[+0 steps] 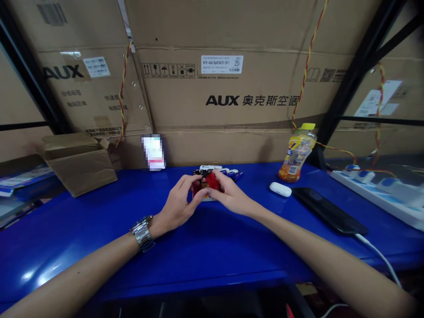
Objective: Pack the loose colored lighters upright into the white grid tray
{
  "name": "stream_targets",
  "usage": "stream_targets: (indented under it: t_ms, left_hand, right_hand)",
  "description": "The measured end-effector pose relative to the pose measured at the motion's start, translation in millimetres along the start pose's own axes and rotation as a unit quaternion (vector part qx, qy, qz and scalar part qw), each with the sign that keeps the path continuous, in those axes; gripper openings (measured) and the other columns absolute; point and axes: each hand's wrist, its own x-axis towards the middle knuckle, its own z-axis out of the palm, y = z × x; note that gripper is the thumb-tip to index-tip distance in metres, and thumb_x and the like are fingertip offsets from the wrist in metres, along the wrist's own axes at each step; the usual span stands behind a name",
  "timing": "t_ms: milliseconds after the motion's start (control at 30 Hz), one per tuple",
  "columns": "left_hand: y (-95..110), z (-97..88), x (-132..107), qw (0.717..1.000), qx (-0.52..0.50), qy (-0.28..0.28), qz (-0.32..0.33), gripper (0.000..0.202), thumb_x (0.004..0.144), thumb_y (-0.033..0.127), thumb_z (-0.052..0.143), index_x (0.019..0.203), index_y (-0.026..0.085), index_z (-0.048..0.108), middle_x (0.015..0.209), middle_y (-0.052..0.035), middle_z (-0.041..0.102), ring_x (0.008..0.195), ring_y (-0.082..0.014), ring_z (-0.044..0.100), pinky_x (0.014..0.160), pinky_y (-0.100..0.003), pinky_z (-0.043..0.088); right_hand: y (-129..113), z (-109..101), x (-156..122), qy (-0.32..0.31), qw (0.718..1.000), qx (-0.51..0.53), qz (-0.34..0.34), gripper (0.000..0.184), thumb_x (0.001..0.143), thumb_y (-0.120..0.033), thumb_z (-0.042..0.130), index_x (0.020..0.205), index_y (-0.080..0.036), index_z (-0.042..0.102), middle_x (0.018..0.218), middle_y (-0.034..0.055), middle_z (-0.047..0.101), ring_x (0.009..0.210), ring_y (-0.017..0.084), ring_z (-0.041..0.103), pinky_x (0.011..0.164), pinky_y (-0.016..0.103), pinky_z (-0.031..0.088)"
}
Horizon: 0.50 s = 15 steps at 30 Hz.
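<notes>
My two hands meet over the middle of the blue table (pixel 212 247). My right hand (pixel 233 194) is closed round a small red object (pixel 213 180) with a black part at its top; its exact kind cannot be told. My left hand (pixel 180 203), a metal watch on its wrist, has its fingers curled at the left of that object. Something dark red and black shows between the left fingers, mostly hidden. Beneath the hands peeks a small item with orange and white (pixel 208 199). Several white and blue pens (pixel 230 171) lie just behind.
An open cardboard box (pixel 82 170) and an upright lit phone (pixel 154 152) stand left. On the right are a drink bottle (pixel 294 154), a white earbud case (pixel 280 189), a black phone (pixel 327 210) on a cable and a power strip (pixel 374 194). Large cartons (pixel 258 132) wall the back.
</notes>
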Motion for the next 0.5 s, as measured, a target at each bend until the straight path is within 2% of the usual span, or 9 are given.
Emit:
stream_targets:
  t_ms: [133,300,400,500]
  left_hand:
    - [4.6,1.7,2.6,0.999,-0.03,0.005,-0.013,0.03,0.094,0.035,0.05,0.117,0.018,0.056,0.107,-0.0098,0.061,0.097,-0.0215,0.059,0.085,-0.037,0.05]
    - [6.0,0.7,5.6,0.987,-0.131,0.033,-0.085,0.025,0.093,0.037,0.052,0.104,0.018,0.064,0.105,-0.0084,0.063,0.094,-0.0207,0.061,0.083,-0.035,0.05]
    - [4.9,-1.3,8.2,0.958,-0.226,0.078,-0.158,0.028,0.094,0.04,0.05,0.104,0.016,0.06,0.103,-0.0089,0.065,0.09,-0.0194,0.064,0.08,-0.034,0.052]
    - [-1.8,-2.5,10.7,0.918,-0.316,0.118,-0.208,0.025,0.095,0.041,0.045,0.1,0.017,0.05,0.094,-0.0066,0.065,0.074,-0.0156,0.065,0.071,-0.032,0.053]
  right_hand:
    - [-10.4,12.3,-2.7,-0.046,0.999,0.007,-0.02,0.025,0.088,-0.023,0.051,0.11,-0.021,0.04,0.105,0.0073,0.054,0.09,0.017,0.056,0.076,0.033,0.049]
    - [-16.8,7.3,-0.3,-0.071,0.997,0.003,-0.015,0.036,0.087,-0.026,0.056,0.117,-0.021,0.037,0.107,0.0097,0.06,0.09,0.018,0.061,0.073,0.034,0.05]
    - [-9.3,-8.5,3.5,-0.046,0.999,-0.012,-0.004,0.035,0.087,-0.03,0.055,0.116,-0.021,0.037,0.09,0.0056,0.066,0.077,0.017,0.064,0.068,0.032,0.05]
    - [12.4,-31.1,7.5,0.036,0.997,-0.066,0.015,0.023,0.089,-0.033,0.052,0.106,-0.02,0.043,0.08,0.0035,0.066,0.071,0.017,0.063,0.066,0.032,0.048]
